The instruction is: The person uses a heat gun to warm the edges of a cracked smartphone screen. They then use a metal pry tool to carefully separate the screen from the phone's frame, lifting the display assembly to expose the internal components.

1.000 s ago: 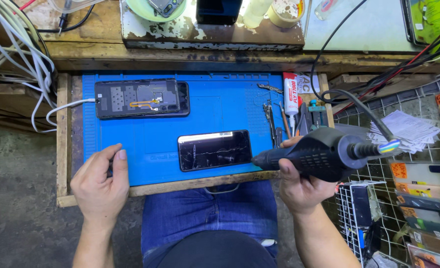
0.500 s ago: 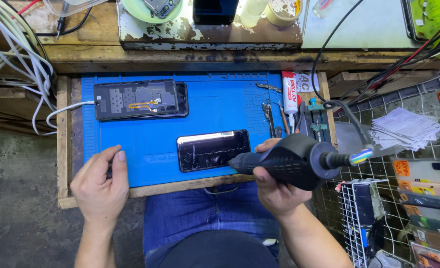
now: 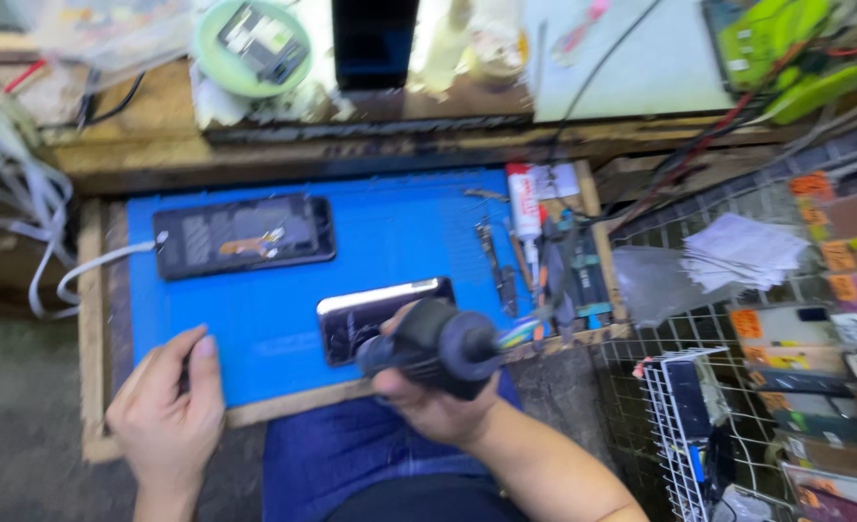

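Observation:
My right hand [image 3: 438, 406] grips a black hot-air tool [image 3: 433, 348], its nozzle aimed left over a dark phone [image 3: 371, 314] lying screen-up near the front of the blue work mat [image 3: 399, 232]. My left hand [image 3: 168, 411] rests on the mat's front left corner and holds nothing, fingers loosely curled. Farther back on the mat lies an opened phone [image 3: 243, 235] with its insides showing and a white cable plugged into its left end.
Tweezers and a white glue tube [image 3: 522, 208] lie along the mat's right edge. A wire rack [image 3: 728, 425] with boxed parts stands at right. A green dish [image 3: 255, 43] and cables sit on the wooden shelf behind. My blue-trousered lap is below.
My right hand has carried the hot-air tool leftward, from beside the mat's right edge to over the near phone. The left hand has stayed put.

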